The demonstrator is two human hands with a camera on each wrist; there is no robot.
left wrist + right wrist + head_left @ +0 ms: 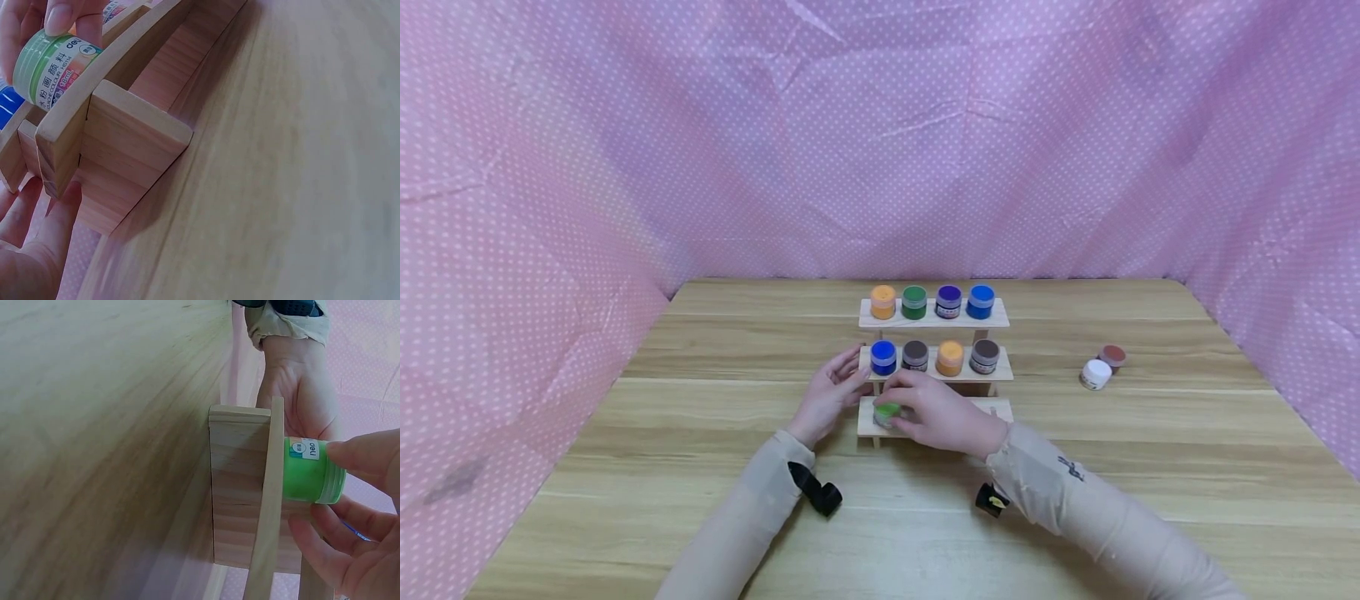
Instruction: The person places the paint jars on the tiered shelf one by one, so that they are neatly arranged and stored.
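A light green paint jar (304, 469) stands on the left end of the lowest step of a three-tier wooden rack (134, 134). My right hand (942, 414) pinches this jar by its lid, thumb on one side and fingertips on the other. At the rack's left end is my left hand (829, 398); its fingers (59, 215), extended, touch the end of the steps. On the middle step sit a blue jar (883, 358), a dark brown jar (915, 356), an orange jar (950, 358) and another dark brown jar (984, 357).
Along the top step stand an orange jar (883, 302), a green jar (914, 302), a purple jar (948, 302) and a blue jar (981, 302). To the rack's right, a white jar (1096, 375) and a reddish-brown jar (1112, 357) stand on the wooden table (700, 375). Pink dotted cloth (880, 150) hangs behind.
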